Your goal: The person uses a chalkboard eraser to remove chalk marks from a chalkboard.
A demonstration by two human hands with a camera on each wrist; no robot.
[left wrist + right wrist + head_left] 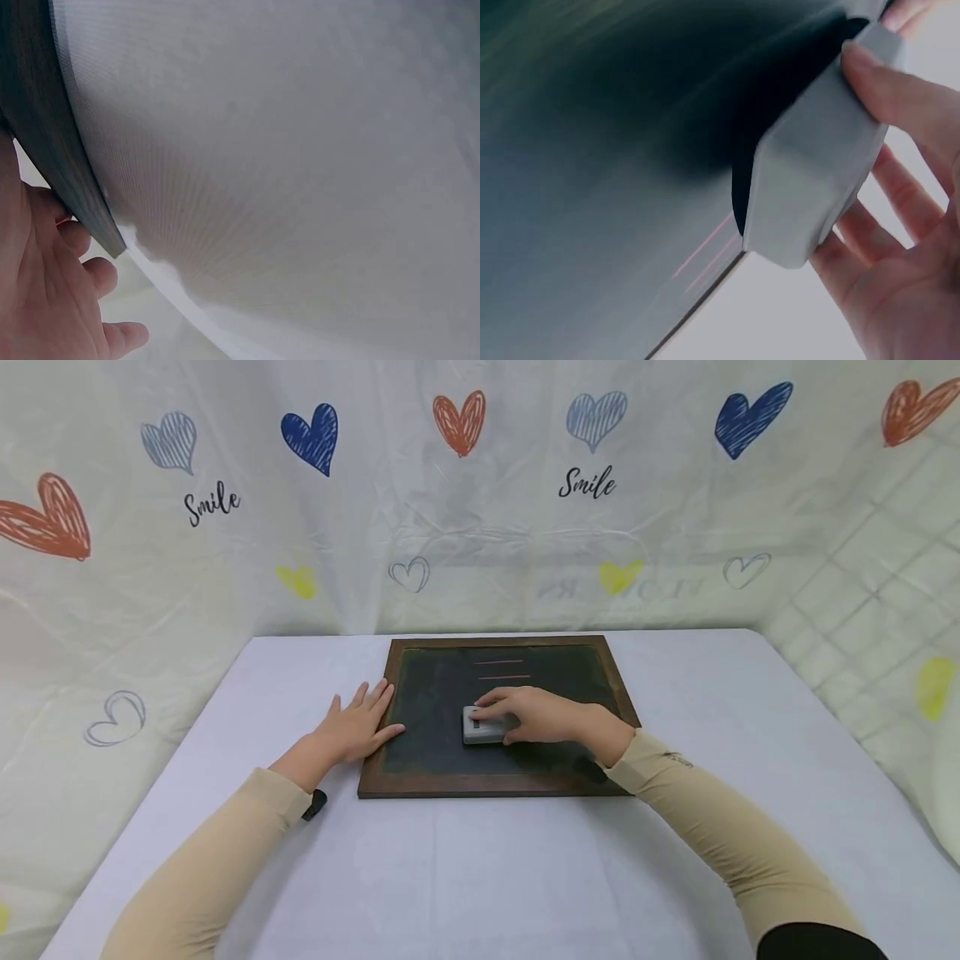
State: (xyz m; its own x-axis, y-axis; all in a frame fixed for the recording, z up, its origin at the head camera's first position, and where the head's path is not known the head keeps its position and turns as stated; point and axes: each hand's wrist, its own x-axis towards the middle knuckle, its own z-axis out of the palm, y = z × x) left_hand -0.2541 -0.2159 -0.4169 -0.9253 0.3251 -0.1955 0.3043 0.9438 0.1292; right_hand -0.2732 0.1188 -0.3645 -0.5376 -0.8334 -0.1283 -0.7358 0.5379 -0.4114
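From the head view, your right hand [536,714] lies over the eraser [480,727], which sits on the board [442,693] a little below its middle. The grip here is a curl of fingers across the eraser's top with the thumb on its near side, so the hand has it firmly. The two pink lines [502,669] lie at about 12 o'clock from the eraser, near the board's far edge, and apart from it. They run left to right, parallel to the board's long edge, and so does the eraser's long axis. Your right hand is the nearer one to them. Your left hand [356,727] lies flat, fingers straight and spread, at 9 o'clock from the eraser. Its thumb rests on the board's wooden frame [375,752] and the palm on the counter [480,877].

From the left wrist view, you see only the edge of the left hand [45,300], fingers relaxed beside the dark frame [60,172], and the pale counter [300,150] filling the rest. It holds nothing.

From the right wrist view, the eraser [817,180] is a pale grey block with rounded corners and a dark underside against the board [592,187]. The fingers [907,82] wrap its top and side. The pink lines [705,259] show faintly just beyond the eraser's corner, close to the board's edge.
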